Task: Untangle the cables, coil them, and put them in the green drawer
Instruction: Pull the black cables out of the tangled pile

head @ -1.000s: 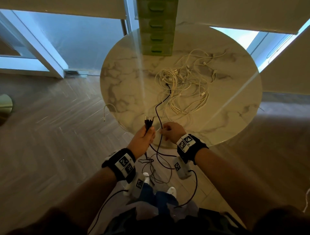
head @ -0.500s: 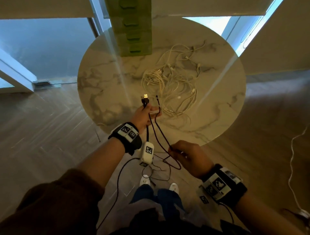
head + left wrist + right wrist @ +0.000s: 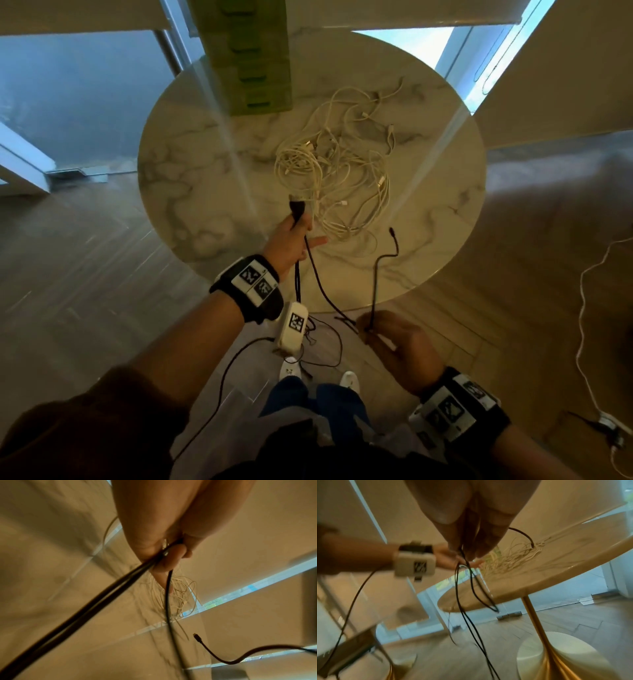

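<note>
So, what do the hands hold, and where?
Both hold the black cable: left hand near its plug end, right hand near the free connector end.

One black cable (image 3: 317, 274), one white cable tangle (image 3: 337, 171), one green drawer unit (image 3: 253, 58), one table (image 3: 191, 192)

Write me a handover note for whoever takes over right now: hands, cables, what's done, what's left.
Left hand: grips the black cable near its plug end, over the table's near edge.
Right hand: pinches the same cable lower down; its small connector end sticks up free.
White cables: tangled heap on the marble table.
Green drawer unit: at the table's far edge, drawers look closed.
Done: black cable is clear of the heap.
Left: coil it, stow it, then untangle, coil and stow the white ones.
</note>
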Motion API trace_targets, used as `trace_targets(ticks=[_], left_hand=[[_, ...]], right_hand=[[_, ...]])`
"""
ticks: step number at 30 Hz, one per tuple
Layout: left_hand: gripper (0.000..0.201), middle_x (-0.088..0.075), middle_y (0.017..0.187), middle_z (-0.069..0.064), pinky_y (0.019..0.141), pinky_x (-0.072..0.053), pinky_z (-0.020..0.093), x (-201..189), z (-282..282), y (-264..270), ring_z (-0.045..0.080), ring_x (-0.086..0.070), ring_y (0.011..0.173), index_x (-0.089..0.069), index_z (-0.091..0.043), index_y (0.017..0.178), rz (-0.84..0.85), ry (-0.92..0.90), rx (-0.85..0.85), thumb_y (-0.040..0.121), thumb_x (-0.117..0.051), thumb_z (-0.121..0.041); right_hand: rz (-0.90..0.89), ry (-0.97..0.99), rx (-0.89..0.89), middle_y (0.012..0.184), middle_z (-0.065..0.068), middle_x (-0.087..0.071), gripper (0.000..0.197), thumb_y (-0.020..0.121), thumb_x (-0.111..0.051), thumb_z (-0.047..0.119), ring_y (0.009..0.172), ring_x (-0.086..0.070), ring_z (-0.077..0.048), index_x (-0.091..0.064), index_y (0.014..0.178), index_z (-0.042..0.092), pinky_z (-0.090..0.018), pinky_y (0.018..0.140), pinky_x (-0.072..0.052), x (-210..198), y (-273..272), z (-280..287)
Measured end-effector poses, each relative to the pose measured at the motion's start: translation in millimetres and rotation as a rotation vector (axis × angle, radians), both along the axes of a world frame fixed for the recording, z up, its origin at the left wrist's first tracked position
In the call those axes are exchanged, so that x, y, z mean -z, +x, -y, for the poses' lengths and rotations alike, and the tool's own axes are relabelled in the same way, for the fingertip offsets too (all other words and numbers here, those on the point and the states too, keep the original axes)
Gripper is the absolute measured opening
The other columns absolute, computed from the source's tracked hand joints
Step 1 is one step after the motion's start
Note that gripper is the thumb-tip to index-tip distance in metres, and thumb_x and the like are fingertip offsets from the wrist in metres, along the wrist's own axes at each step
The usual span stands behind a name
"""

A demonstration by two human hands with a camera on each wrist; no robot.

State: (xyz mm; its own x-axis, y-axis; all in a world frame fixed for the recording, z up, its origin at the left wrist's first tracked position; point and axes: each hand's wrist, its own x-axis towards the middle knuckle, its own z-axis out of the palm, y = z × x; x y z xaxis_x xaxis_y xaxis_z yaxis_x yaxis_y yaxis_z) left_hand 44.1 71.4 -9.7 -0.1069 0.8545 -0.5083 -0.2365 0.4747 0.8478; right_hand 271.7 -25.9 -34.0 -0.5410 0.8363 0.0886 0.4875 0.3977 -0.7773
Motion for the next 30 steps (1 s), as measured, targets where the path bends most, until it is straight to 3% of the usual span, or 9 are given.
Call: trace_targets(ticks=[5,8,13,16,18,21,24,27,30], left_hand=[[0.021,-0.049,0.087,-0.006,0.047,-0.034,0.015,15,38,8,0.023,-0.060,0.108,-0.049,-0.015,0.094,0.012,-0.012,-0.096,0.101,-0.035,-0.028],[0.021,-0.050,0.088,-0.009,0.063,-0.040,0.021,14,46,13,0.018,-0.057,0.103,-0.050,-0.022,0.091,-0.065,-0.013,-0.089,0.101,-0.035,-0.032],[0.027,-0.053,0.075,0.000,0.085,-0.042,0.035,5,64,19,0.014,-0.055,0.076,-0.045,-0.019,0.079,-0.089,0.072,-0.017,0.102,-0.032,-0.028],[0.027,-0.038,0.060,-0.002,0.075,-0.048,0.033,3,82,31,0.010,-0.043,0.056,-0.039,-0.014,0.078,-0.104,0.150,0.048,0.102,-0.031,-0.022],[0.027,-0.032,0.060,-0.003,0.068,-0.053,0.030,2,96,38,0.007,-0.034,0.051,-0.038,-0.013,0.077,-0.084,0.147,0.074,0.102,-0.032,-0.021],[0.027,-0.032,0.060,-0.004,0.046,-0.034,0.018,7,117,45,0.004,-0.030,0.047,-0.038,-0.015,0.075,-0.074,0.092,0.060,0.101,-0.034,-0.022],[0.029,-0.034,0.056,-0.006,0.043,-0.024,0.016,10,133,45,0.003,-0.029,0.044,-0.040,-0.017,0.072,-0.018,0.018,-0.013,0.100,-0.038,-0.021],[0.033,-0.035,0.051,-0.007,0.042,-0.023,0.017,8,146,41,0.005,-0.028,0.041,-0.042,-0.017,0.065,0.093,-0.004,-0.041,0.098,-0.043,-0.016],[0.032,-0.033,0.049,-0.006,0.043,-0.021,0.019,-1,147,41,0.007,-0.025,0.041,-0.040,-0.016,0.064,0.121,-0.031,-0.041,0.095,-0.037,-0.011]], right_hand=[[-0.170,0.159,0.134,0.096,0.003,-0.066,0.019,0.087,-0.058,0.019,0.092,-0.057,0.007,-0.068,0.098,0.008,-0.007,0.081,-0.044,-30,4,-14],[-0.231,0.081,0.182,0.092,0.005,-0.067,0.013,0.089,-0.059,0.020,0.086,-0.062,-0.002,-0.065,0.098,0.013,-0.013,0.076,-0.049,-35,11,-14],[-0.262,-0.482,0.368,0.083,-0.002,-0.071,0.015,0.088,-0.057,0.001,0.081,-0.068,-0.013,-0.066,0.087,0.014,-0.025,0.076,-0.055,-10,34,0],[-0.180,-0.928,0.438,0.084,-0.013,-0.069,0.011,0.091,-0.054,0.003,0.080,-0.066,-0.023,-0.064,0.087,0.006,-0.033,0.077,-0.055,24,39,5],[-0.100,-1.070,0.430,0.084,-0.016,-0.068,0.011,0.092,-0.054,0.006,0.079,-0.066,-0.025,-0.064,0.086,0.004,-0.033,0.075,-0.054,43,39,4],[0.277,-1.016,0.162,0.083,-0.013,-0.069,0.015,0.090,-0.059,0.017,0.079,-0.067,-0.024,-0.066,0.080,0.009,-0.033,0.075,-0.057,55,38,-9],[0.666,-0.676,-0.202,0.091,-0.007,-0.069,0.016,0.091,-0.056,0.021,0.078,-0.063,-0.016,-0.067,0.093,0.009,-0.028,0.075,-0.052,32,24,-37],[0.392,-0.368,-0.192,0.096,0.002,-0.061,0.022,0.093,-0.053,0.023,0.087,-0.057,-0.013,-0.060,0.112,0.015,-0.019,0.075,-0.043,-12,-8,-52],[0.054,-0.472,-0.246,0.101,0.007,-0.061,0.033,0.095,-0.047,0.033,0.091,-0.059,-0.007,-0.051,0.125,0.020,-0.016,0.079,-0.045,-56,-45,-51]])
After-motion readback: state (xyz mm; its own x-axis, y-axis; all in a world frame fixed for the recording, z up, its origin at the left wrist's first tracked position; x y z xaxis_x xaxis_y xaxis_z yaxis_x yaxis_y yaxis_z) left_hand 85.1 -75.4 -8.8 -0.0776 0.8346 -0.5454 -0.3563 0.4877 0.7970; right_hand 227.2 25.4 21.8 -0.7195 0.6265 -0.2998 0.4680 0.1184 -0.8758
